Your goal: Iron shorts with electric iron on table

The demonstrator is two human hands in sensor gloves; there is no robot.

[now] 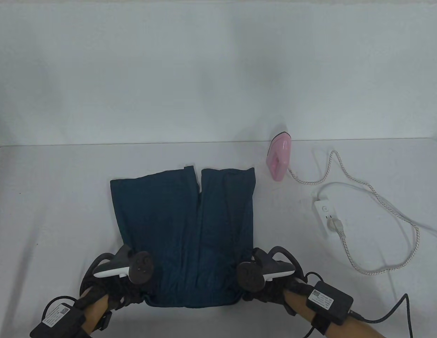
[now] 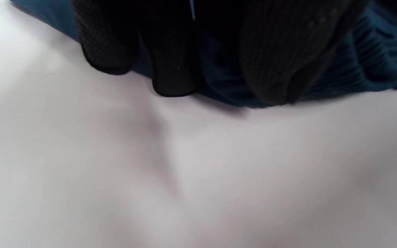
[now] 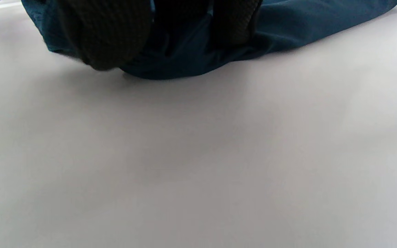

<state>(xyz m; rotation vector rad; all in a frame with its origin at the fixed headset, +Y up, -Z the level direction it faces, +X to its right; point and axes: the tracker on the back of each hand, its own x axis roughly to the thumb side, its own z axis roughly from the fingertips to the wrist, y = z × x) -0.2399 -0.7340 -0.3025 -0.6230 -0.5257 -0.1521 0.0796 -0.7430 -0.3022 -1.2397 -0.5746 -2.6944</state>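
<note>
The dark blue shorts (image 1: 185, 232) lie flat at the table's near middle, legs pointing far, and you're smoothing them: your left hand (image 1: 125, 273) and right hand (image 1: 262, 273) each hold a waistband corner, fingers (image 2: 167, 69) curled onto the cloth. The pink iron (image 1: 279, 158) stands untouched, far right, plugged into the power strip (image 1: 326, 213). Next, likely free your right hand for it.

The shorts (image 1: 185, 236) lie flat at the surface's (image 1: 45, 197) near edge, waistband nearest. The iron (image 1: 279, 158) stands by the far edge, right of them; the power strip (image 1: 326, 214) lies further right.
</note>
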